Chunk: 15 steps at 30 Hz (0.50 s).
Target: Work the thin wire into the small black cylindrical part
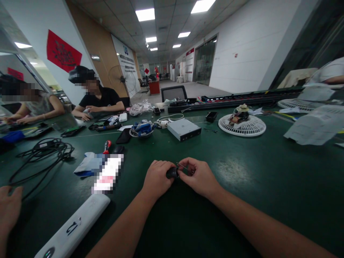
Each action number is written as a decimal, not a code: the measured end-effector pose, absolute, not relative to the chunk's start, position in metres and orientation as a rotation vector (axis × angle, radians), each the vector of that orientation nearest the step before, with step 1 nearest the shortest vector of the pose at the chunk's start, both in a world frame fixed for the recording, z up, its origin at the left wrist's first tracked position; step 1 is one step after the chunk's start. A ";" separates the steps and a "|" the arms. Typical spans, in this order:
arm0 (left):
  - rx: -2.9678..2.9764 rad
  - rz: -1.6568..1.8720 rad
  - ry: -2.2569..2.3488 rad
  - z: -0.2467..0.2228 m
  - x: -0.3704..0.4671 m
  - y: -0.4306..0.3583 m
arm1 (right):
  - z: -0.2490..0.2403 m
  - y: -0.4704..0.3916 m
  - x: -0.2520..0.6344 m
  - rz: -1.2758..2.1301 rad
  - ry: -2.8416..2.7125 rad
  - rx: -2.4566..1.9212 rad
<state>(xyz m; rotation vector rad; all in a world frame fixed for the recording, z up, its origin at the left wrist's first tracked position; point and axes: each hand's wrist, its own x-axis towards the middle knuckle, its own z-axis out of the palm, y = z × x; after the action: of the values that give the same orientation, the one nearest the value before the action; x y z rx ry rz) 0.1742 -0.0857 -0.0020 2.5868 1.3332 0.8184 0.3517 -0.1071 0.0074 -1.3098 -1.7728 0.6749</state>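
Between our hands, over the green counter (pixel 258 168), is a dark cylinder (pixel 172 173); our left hand (pixel 158 176) grips it, and our right hand (pixel 197 175) pinches a thin rod (pixel 182 165) near its end. Straight beyond our hands stands an optical disc drive (pixel 182 128), with a metal bowl (pixel 141 136) to its left and a white fan grille (pixel 252 129) to its right. Left of our hands lie a red-handled tool (pixel 107 146), a marked white case (pixel 76 224) and coiled black cable (pixel 44 145).

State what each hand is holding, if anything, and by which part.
The left hand grips a dark cylinder around its body. The right hand holds a thin rod in its fingers; by which part cannot be told.
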 end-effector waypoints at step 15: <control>2.611 0.872 1.273 -0.002 0.174 -0.086 | 0.006 -0.102 0.356 0.731 -1.788 -1.380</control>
<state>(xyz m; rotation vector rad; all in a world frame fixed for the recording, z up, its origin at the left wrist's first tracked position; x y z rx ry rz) 0.1736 -0.0860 -0.0022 2.6114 1.2728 0.8720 0.3558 -0.1024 0.0058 -1.3797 -1.7879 0.7306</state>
